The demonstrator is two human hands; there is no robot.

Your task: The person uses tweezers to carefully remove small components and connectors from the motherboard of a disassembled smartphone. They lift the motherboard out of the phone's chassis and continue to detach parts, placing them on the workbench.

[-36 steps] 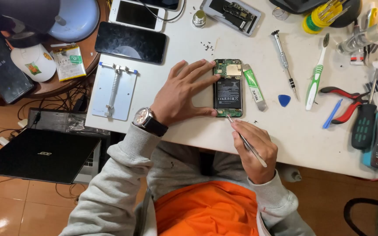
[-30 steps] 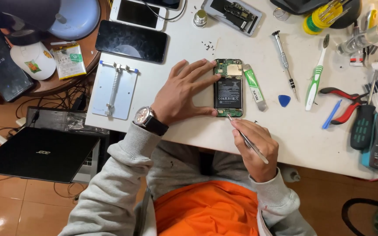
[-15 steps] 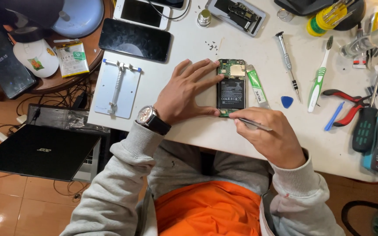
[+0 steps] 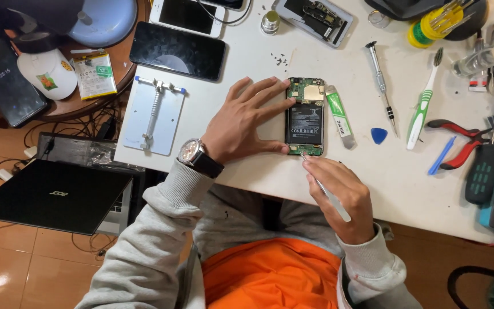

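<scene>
head view is showing an opened phone lying back-up near the front edge of the white desk, with its black battery and green circuit boards exposed. the left hand is lying open and flat on the desk, fingers spread, fingertips pressing against the phone's left edge to steady it. the right hand is closing around a thin metal tool, held like a pen, and the tip is touching the lower board at the phone's bottom edge.

a green adhesive strip is lying just beside the phone's right side. a precision screwdriver, a blue pick and a green-and-white toothbrush are resting further right. small loose screws are sitting above the phone.

risk assessment: the metal tip is working close to the battery, so a slip is likely puncturing the cell or scratching the board. uneven pressure from the left fingers is likely letting the phone slide toward the desk edge. a sweeping sleeve is likely scattering the screws.
</scene>
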